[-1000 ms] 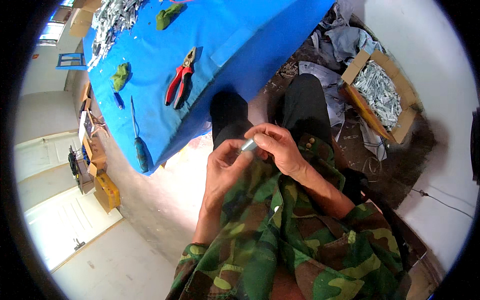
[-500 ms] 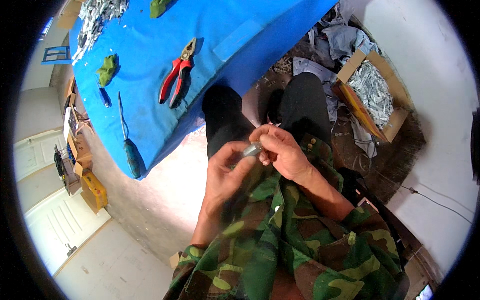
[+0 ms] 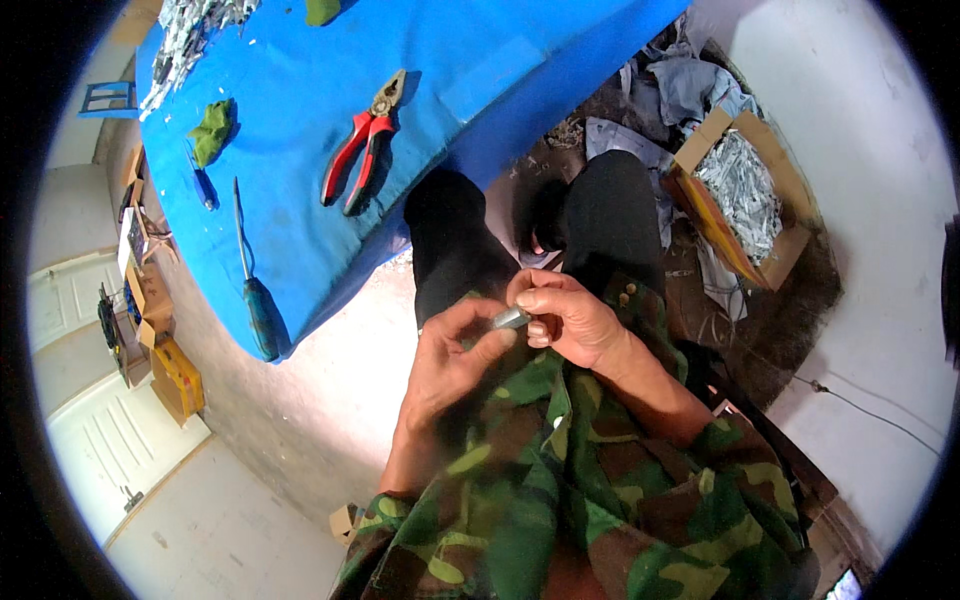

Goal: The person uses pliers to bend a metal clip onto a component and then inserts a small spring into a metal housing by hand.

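Note:
Above my lap, a small grey metal piece [image 3: 511, 319] is pinched between both hands. My left hand [image 3: 458, 350] grips its left end between thumb and fingers. My right hand [image 3: 572, 316] closes on its right end, and the fingertips hide part of it. Too little of the piece shows to tell its exact kind. On the blue-covered table [image 3: 440, 65] ahead lie combination pliers [image 3: 362, 140] with red and black handles, jaws pointing away. A screwdriver [image 3: 260, 307] with a dark teal handle rests near the table's left corner.
A crumpled green cloth [image 3: 211, 133] and a small blue-handled tool [image 3: 205, 188] lie at the table's left. Silvery strips [image 3: 196, 45] are heaped at the far left. On the right floor, an open carton [image 3: 785, 262] holds many similar strips. Cardboard boxes [image 3: 177, 378] stand along the left.
Both hands have shifted slightly, and the metal piece has turned a little and sits slightly lower between the fingers. My head view has moved a little. The tools on the table stay put.

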A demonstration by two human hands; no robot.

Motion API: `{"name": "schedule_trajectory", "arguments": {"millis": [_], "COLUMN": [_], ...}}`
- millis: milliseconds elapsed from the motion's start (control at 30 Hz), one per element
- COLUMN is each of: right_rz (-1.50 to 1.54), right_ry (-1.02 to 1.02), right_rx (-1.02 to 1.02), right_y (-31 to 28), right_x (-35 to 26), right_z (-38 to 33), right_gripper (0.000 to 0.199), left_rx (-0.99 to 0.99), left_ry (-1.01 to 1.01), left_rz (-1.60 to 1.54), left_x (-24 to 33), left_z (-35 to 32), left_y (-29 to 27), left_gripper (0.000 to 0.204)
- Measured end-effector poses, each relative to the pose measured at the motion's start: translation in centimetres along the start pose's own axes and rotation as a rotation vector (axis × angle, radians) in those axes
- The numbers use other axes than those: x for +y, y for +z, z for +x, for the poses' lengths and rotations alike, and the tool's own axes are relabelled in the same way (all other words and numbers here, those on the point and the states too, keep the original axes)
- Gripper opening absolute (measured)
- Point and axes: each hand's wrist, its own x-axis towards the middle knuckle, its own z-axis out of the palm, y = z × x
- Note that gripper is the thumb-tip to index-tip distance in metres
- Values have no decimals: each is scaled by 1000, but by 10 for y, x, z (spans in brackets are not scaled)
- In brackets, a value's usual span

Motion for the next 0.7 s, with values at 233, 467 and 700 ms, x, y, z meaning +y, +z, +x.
{"name": "schedule_trajectory", "arguments": {"millis": [233, 467, 700], "right_rz": [99, 4, -300], "right_ry": [-60, -179, -277], "right_rx": [-31, -31, 78], "right_y": [1, 0, 10], "right_x": [7, 5, 7], "right_z": [2, -2, -6], "right_gripper": [15, 22, 25], "left_rx": [38, 41, 137], "left_ry": [41, 55, 22], "left_rz": [14, -77, -115], "left_x": [0, 3, 5], "left_z": [3, 9, 8], "left_y": [0, 5, 12], "left_gripper": [27, 28, 25]}}
